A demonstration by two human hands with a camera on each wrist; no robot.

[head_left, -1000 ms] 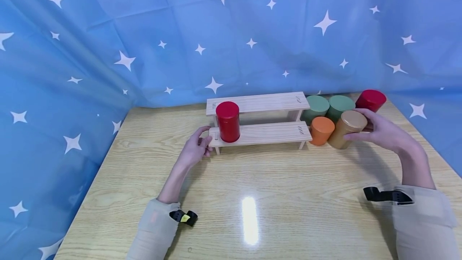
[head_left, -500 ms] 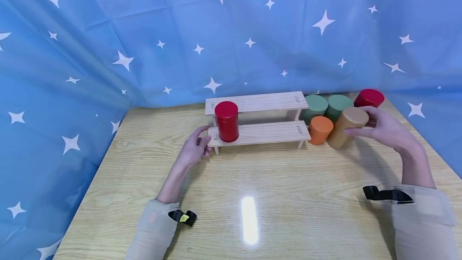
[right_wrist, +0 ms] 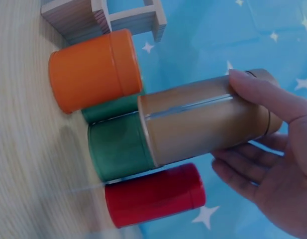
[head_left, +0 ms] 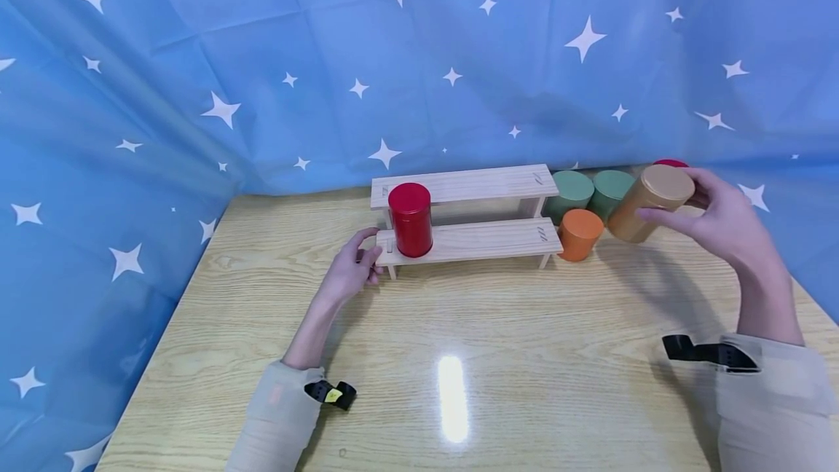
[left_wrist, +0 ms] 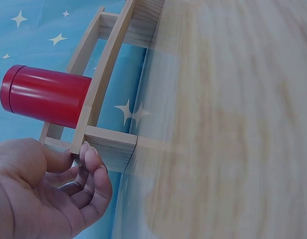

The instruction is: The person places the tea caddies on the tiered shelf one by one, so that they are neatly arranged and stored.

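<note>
Here, holding tan canister [head_left: 634,215] in right fingers [right_wrist: 262,95], near shelf [head_left: 491,241] in left fingers [left_wrist: 100,194]; seeing far-right red canister [right_wrist: 155,194] side-on from right wrist, only a sliver from head.

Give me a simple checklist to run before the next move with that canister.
1. Right hand grips the tan canister: ok, thumb and fingers around it.
2. Base of the tan canister off the table: ok, raised.
3. Left hand holds the lower shelf: ok, pinching its end.
4. Red canister upright on that shelf: ok.
5. Gap between the tan canister and the nearby green canister: cannot tell; they overlap in the right wrist view.
</note>
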